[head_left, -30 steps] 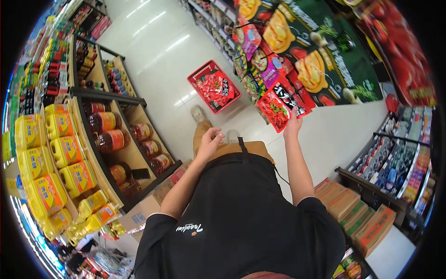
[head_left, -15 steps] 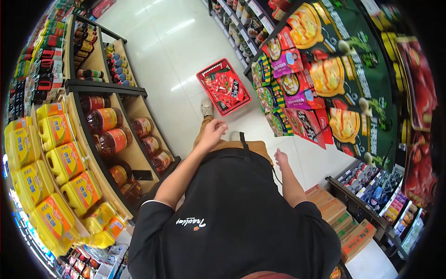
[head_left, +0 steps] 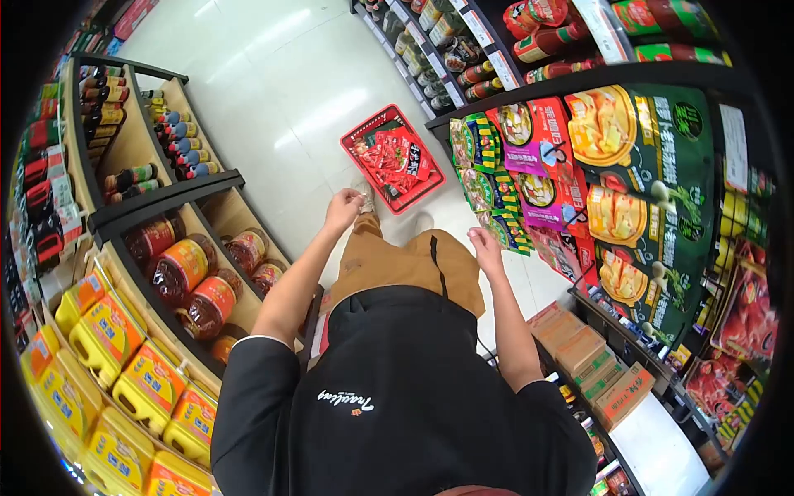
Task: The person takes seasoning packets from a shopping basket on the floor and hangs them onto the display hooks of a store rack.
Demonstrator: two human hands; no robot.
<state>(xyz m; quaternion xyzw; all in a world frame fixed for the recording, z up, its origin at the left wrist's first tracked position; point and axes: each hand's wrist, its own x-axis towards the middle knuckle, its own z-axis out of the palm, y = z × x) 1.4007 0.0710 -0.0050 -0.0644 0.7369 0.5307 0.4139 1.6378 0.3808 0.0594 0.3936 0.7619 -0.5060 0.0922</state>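
My left hand (head_left: pixel 345 209) hangs in front of me, fingers loosely bent and holding nothing visible. It is near the red shopping basket (head_left: pixel 424 198) but apart from it. Red packets (head_left: pixel 395 159) fill much of the basket, which stands on the floor just ahead of my feet. My right hand (head_left: pixel 485 249) is empty too, its fingers relaxed and slightly curled. Closest to it are hanging seasoning packets (head_left: pixel 506 229) on the right-hand display.
On the left, a wooden shelf (head_left: pixel 124 227) holds large jars (head_left: pixel 184 266) and yellow oil jugs (head_left: pixel 107 335). A green display panel (head_left: pixel 674 207) stands at right. Below it sit cardboard boxes (head_left: pixel 579 349). The tiled floor (head_left: pixel 248 91) runs ahead between the shelves.
My view has shifted, and more of my legs and feet shows. The left hand has swung left and up in view; the right hand has risen slightly. The basket stays on the floor.
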